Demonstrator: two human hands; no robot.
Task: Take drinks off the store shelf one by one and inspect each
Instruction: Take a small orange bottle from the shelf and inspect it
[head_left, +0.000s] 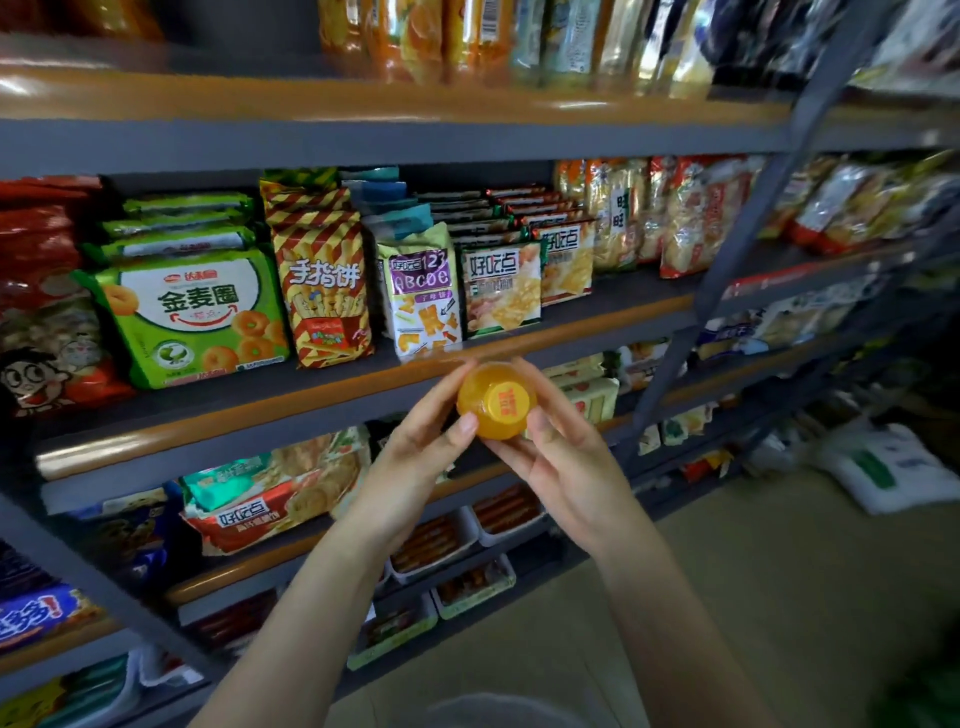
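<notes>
**Orange drink bottle held in both hands before the snack shelves**

We hold an orange drink bottle (496, 402) between our two hands, out in front of the store shelf (363, 374) and clear of it. The bottle points its yellow cap (506, 404) toward us, so we see mostly the cap with red print on it and the rounded orange shoulder around it; the label and body are hidden from us.

Our left hand (415, 447) wraps the bottle from the left, thumb pressed on the near side and fingers curled round the far side. Our right hand (556, 441) grips it from the right in the same way, thumb lying just beside the cap.

Behind the bottle, the middle shelf carries upright snack packs: a green ring-biscuit bag (192, 317), a red-and-yellow striped finger-biscuit bag (324, 291), and a purple-labelled biscuit pack (421, 291). On the top shelf stands a row of drink bottles (467, 36), blurred, well above our hands. Lower shelves hold more biscuit packs and trays of packaged sausages (431, 545). A white plastic bag (883, 467) lies on the floor to the right.
</notes>
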